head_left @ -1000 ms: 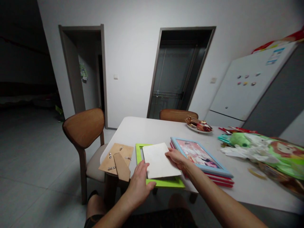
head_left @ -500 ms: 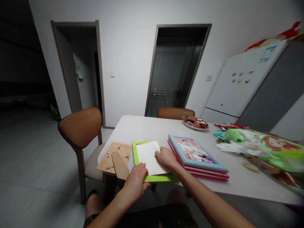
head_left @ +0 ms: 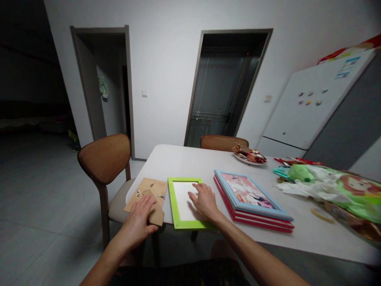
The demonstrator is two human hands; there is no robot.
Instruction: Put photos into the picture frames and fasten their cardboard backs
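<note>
A lime-green picture frame [head_left: 175, 206] lies at the table's near edge with a white sheet [head_left: 181, 198] inside its border. Over that sheet is my right hand [head_left: 204, 201], its fingers spread and holding nothing. To the left lies a tan backing board [head_left: 160, 188] with small metal clips and a brown stand flap [head_left: 157, 217]. My left hand [head_left: 139, 216] grips the board at its flap, fingers across the top and thumb by the near edge; the palm hides part of both.
Right of the green frame, a light-blue picture frame [head_left: 284, 214] rests on red frames [head_left: 238, 217]. Farther back is a plate [head_left: 248, 161] of food. Green and white plastic packaging [head_left: 321, 182] and a tape roll [head_left: 322, 215] lie at the right. A wooden chair [head_left: 107, 159] stands at left.
My left hand has left the green frame and moved left onto the backing board. My right hand has let go of the white sheet's edge; the sheet now lies flat within the frame.
</note>
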